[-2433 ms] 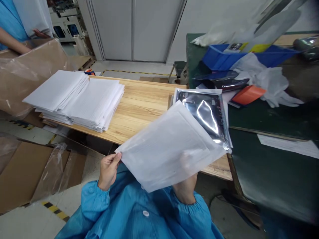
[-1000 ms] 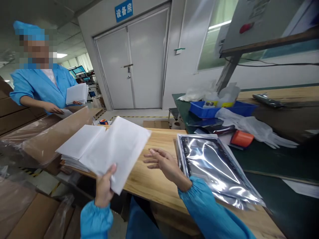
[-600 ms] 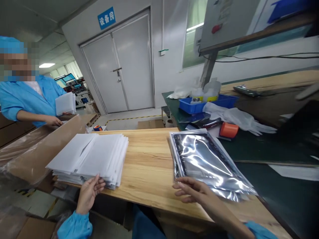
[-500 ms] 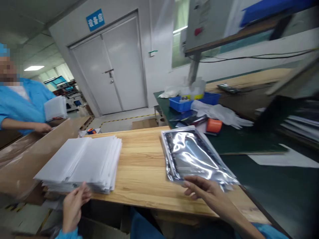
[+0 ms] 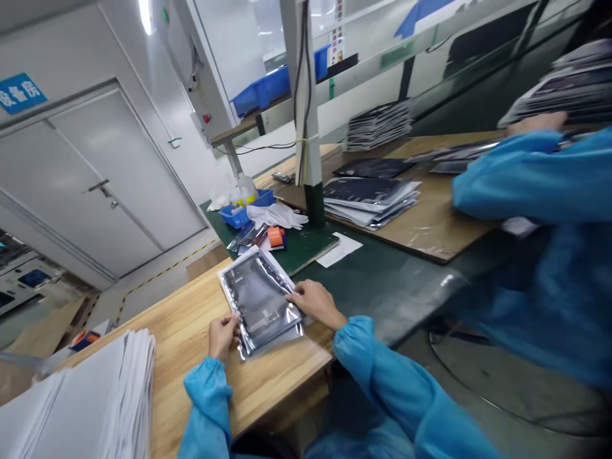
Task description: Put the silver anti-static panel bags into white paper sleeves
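Observation:
A dark flat panel in a shiny clear plastic bag (image 5: 261, 296) lies on the wooden table, on top of other bagged sheets with white edges. At its left edge is my left hand (image 5: 222, 336), fingers closed against the bag's side. My right hand (image 5: 316, 302) grips the opposite edge, thumb and fingers bent over the plastic. The undersides of the fingers are hidden, so how far they reach beneath the bag cannot be made out. At lower left stands a thick stack of white sheets or sleeves (image 5: 90, 401), away from both hands.
A green bench (image 5: 382, 280) adjoins the table; on it are an orange roll (image 5: 276, 236), white gloves (image 5: 277, 215) and a blue tray (image 5: 235, 217). Beyond the post lies a pile of dark panels and white sheets (image 5: 370, 201). At right, a co-worker's blue sleeve (image 5: 535, 172) reaches over the bench.
My view has swung to the right. My left hand has left the white stack and come to the bagged panel's left edge. My right hand has closed on its right edge.

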{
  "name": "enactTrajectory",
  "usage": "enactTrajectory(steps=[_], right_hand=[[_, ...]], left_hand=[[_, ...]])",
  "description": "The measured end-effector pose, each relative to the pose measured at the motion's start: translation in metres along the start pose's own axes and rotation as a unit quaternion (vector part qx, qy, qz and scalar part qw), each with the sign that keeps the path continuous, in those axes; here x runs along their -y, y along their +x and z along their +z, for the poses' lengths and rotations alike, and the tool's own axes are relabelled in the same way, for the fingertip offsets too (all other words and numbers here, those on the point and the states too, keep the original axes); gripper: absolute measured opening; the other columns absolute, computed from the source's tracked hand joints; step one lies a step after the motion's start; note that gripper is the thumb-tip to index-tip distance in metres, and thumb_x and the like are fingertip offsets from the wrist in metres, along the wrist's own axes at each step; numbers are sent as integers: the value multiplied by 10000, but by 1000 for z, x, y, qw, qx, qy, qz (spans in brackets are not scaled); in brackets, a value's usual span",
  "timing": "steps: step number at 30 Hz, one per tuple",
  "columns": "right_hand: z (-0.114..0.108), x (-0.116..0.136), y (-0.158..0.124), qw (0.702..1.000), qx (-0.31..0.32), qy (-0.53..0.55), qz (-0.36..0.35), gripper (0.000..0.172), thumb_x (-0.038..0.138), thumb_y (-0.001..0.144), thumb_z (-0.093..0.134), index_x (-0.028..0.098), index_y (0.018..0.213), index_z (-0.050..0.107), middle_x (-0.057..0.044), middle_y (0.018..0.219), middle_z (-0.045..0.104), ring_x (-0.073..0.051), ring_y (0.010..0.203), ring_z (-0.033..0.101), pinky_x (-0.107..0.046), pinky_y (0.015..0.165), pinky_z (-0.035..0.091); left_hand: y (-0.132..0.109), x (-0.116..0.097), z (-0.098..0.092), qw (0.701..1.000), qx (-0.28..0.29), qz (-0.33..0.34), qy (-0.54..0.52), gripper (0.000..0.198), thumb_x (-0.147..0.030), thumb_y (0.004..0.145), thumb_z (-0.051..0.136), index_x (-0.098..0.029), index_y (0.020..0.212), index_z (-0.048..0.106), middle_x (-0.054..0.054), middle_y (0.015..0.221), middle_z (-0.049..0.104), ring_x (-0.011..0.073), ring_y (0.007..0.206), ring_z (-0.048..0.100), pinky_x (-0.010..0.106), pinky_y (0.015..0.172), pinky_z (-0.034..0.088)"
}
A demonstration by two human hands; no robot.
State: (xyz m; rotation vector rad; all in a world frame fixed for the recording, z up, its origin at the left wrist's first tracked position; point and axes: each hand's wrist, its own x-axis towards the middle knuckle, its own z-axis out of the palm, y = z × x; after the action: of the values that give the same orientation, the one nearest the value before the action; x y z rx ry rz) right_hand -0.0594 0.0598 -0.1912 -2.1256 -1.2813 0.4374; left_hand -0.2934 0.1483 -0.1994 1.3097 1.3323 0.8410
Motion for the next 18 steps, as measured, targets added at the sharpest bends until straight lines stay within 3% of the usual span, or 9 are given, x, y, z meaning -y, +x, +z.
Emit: enactTrajectory(steps=[4,8,12,15,18], right_hand=[[-7,6,2,999,-27,35,-20,166,296,771,630,173,814,733,-114,943,687,-248,892,639,-283,664,411],[-1,6,11,977,37,210,-14,57,162,673,673,165,618,685,-45,632,673,-194,674,650,-249,601,429],[7,-1,15,959,75,273,9,74,180,652,690,157,592,654,-9,500,624,-151,461,592,-230,478,424],[-2,-5,14,956,-11,293,-14,122,248,613,738,160,604,653,-18,575,651,-162,560,611,-237,521,451],[-14,4,11,925,-87,368,-37,231,354,616,753,154,687,662,-14,618,635,-154,595,591,-237,511,466]], left_hand=[[9,-7,1,999,-16,21,-33,363,-404,499,814,-116,576,607,-38,391,500,60,335,405,176,346,288],[4,-22,10,993,-38,37,-110,288,-409,613,719,-149,631,595,-12,560,618,105,511,577,202,482,446],[5,-41,29,987,-28,-29,-154,278,-356,609,730,-124,727,632,35,600,661,163,541,633,251,492,483],[-2,-54,26,990,-28,-33,-134,318,-271,536,787,-118,772,638,6,534,636,164,492,623,238,457,466],[-21,-67,-2,993,-28,32,-108,430,-321,531,808,-132,885,653,-5,585,671,170,527,645,231,466,475]])
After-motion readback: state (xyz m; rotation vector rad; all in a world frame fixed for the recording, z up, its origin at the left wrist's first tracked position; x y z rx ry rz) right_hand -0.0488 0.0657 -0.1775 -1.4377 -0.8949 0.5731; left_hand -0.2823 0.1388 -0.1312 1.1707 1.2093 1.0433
